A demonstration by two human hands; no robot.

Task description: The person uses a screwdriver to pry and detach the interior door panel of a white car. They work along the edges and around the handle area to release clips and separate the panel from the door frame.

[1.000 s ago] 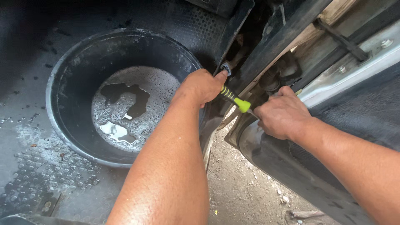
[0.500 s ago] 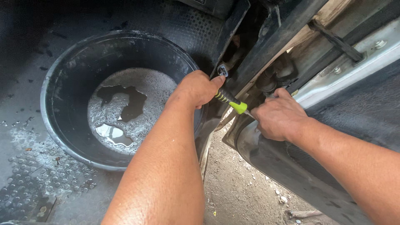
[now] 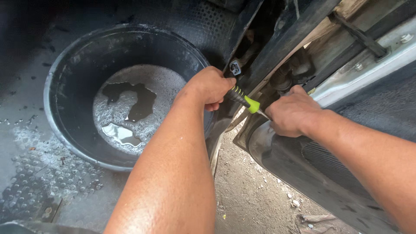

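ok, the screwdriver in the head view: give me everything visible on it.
The screwdriver shows a handle of black and yellow-green, rubbery-looking, with black ribs near the grip and a bright yellow-green collar at the front. A thin metal shank leaves the collar and vanishes under the right hand, so the tip is hidden. It lies tilted, handle up-left, shank down-right. The left hand wraps the rear of the handle, covering its end. It sits in the gap between the black basin and the vehicle's dark bodywork.
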